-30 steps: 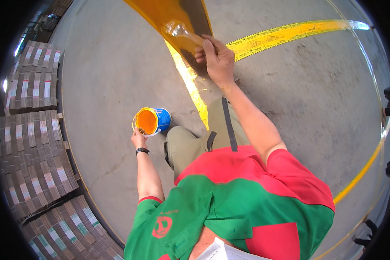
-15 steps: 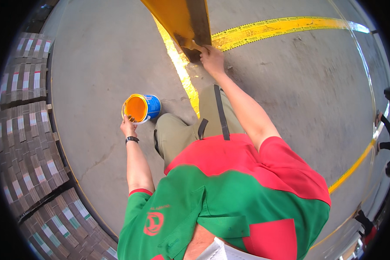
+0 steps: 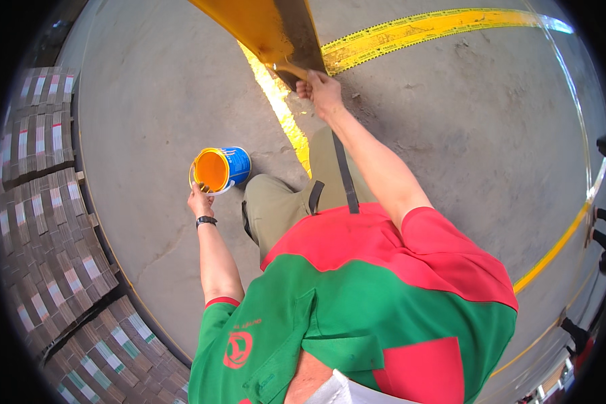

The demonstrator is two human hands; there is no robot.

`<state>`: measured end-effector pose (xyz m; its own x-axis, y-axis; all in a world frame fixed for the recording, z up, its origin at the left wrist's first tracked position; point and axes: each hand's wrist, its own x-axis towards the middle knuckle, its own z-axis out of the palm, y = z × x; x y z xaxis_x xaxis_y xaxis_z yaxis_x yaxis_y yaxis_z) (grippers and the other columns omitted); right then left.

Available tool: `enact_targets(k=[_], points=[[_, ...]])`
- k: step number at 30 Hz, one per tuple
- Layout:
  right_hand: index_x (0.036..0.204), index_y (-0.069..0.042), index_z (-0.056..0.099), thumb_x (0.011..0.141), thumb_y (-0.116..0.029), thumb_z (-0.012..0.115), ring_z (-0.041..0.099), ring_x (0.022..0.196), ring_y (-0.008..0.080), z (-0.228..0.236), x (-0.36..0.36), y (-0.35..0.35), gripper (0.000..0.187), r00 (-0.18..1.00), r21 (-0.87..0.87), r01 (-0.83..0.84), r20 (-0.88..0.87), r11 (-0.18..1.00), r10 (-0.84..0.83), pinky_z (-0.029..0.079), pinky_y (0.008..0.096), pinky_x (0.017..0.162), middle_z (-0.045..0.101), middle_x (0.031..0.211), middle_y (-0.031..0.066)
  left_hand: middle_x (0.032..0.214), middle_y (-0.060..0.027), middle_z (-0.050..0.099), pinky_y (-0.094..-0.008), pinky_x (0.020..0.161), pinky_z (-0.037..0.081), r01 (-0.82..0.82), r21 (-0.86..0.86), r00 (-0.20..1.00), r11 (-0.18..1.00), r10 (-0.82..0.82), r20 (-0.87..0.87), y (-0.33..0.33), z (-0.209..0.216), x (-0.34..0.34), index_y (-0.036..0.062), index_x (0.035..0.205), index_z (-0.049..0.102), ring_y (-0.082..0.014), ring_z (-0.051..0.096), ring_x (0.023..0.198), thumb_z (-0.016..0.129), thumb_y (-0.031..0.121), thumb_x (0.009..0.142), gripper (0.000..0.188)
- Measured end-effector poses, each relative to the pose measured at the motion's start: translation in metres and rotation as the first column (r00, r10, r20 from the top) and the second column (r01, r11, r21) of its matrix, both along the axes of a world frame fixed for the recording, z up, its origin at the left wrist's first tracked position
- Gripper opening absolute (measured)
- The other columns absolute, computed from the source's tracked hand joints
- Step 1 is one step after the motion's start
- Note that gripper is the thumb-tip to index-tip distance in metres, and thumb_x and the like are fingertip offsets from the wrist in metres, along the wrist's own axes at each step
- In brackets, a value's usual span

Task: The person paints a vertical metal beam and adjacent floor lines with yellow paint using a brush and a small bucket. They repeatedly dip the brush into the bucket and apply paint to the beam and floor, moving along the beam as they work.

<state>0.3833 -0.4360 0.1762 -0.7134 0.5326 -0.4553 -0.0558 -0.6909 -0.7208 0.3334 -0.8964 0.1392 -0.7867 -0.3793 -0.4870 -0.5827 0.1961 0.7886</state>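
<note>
My left hand [image 3: 199, 200] is closed on the near rim of a blue paint can [image 3: 240, 166], which is tilted so its mouth and the orange-yellow paint inside show. Ahead of me stands a steel post [image 3: 252, 25], its left face yellow and its right face dark with yellow patches low down. My right hand [image 3: 323, 94] is wrapped round a paintbrush [image 3: 293, 69] beside the lower part of this post. The brush's tip lies against the post near the edge between the two faces; its bristles are hard to make out.
Yellow floor lines run past the post, one [image 3: 276, 97] down toward my knees and a taped one [image 3: 438, 34] to the right. Stacks of flat brown cardboard [image 3: 44, 229] line the left side. At the far right edge, dark shapes like feet show.
The view has shifted a little, so the post sits further left and higher. My right hand and the brush have moved slightly left; the paint can stays in my left hand.
</note>
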Motion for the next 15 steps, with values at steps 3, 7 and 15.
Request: enact_targets(k=[3,7,15], points=[[0.113,0.008,0.066,0.103,-0.016,0.056,0.066,0.059,0.0164,-0.058,0.006,-0.009,0.028,0.97,0.16,-0.016,0.244,0.987,-0.024,0.056,0.0286,0.053,0.07,0.08,0.0136,0.104,-0.0119,0.071,-0.0276,0.062,0.053,0.011,-0.006,1.0,1.0,-0.011,0.004,0.0,0.002,0.0,0.0008,0.118,0.065,-0.0172,0.068,0.077,0.055,0.044,0.103,0.047],[0.111,0.01,0.066,0.103,-0.014,0.054,0.067,0.056,0.0173,-0.113,0.005,-0.01,0.028,0.95,0.29,0.02,0.292,0.957,-0.108,0.056,0.0302,0.05,0.07,0.077,0.0149,0.104,-0.011,0.071,-0.0275,0.063,0.053,0.016,0.029,0.999,0.999,-0.014,-0.047,0.001,0.001,0.0,0.0011,0.118,0.065,-0.0168,0.068,0.079,0.056,0.043,0.103,0.045],[0.103,0.014,0.064,0.104,-0.017,0.054,0.068,0.058,0.0188,-0.073,-0.038,-0.021,0.032,0.965,0.238,0.045,0.24,0.97,-0.104,0.058,0.0312,0.052,0.07,0.078,0.0173,0.104,-0.0074,0.071,-0.0304,0.071,0.054,0.0,0.018,1.0,1.0,0.0,-0.001,-0.002,0.001,-0.001,0.004,0.118,0.065,-0.0165,0.067,0.082,0.057,0.046,0.102,0.046]])
